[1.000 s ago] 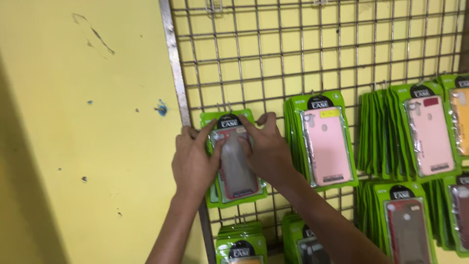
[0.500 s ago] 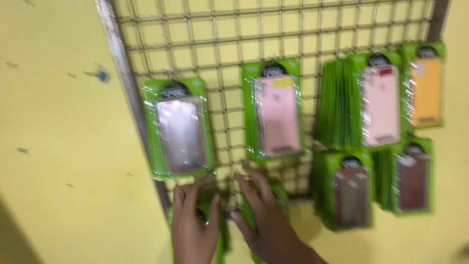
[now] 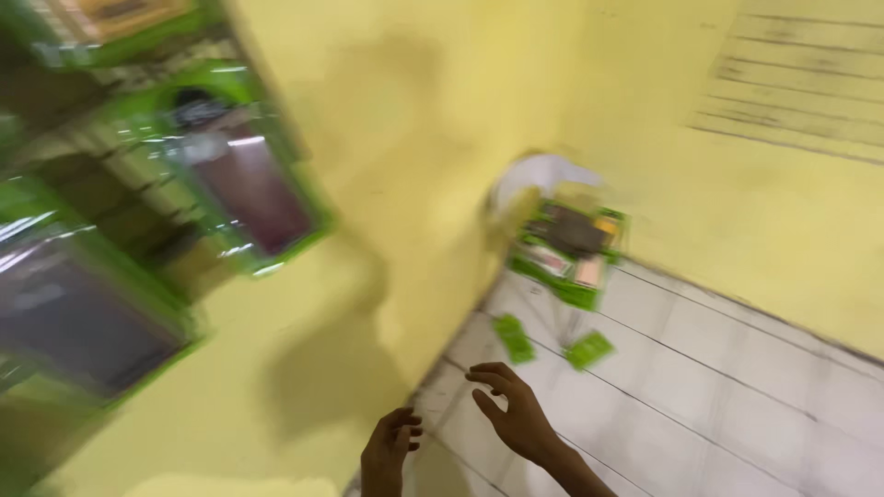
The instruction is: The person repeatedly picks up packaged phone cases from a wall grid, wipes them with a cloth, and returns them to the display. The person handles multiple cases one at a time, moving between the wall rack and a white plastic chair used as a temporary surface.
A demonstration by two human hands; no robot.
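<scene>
The view is blurred by a fast head turn. My left hand [image 3: 389, 451] and my right hand [image 3: 511, 412] hang low in the frame, both holding nothing, with loosely curled, spread fingers. Green-packaged phone cases [image 3: 235, 175] hang at the left, close to the camera. A pile of similar green packages [image 3: 569, 248] lies on the white tiled floor [image 3: 737, 396] in the corner, beyond my hands. Two loose green packages [image 3: 513, 337] lie on the tiles between the pile and my right hand.
Yellow walls [image 3: 442, 129] meet at the corner behind the pile. A white bag-like shape [image 3: 543, 173] sits above the pile. Another hanging case with a dark insert [image 3: 74, 313] shows at the far left.
The view has swung from the wire rack down and right to the floor corner. My hands have left the hanging packages and now hold nothing.
</scene>
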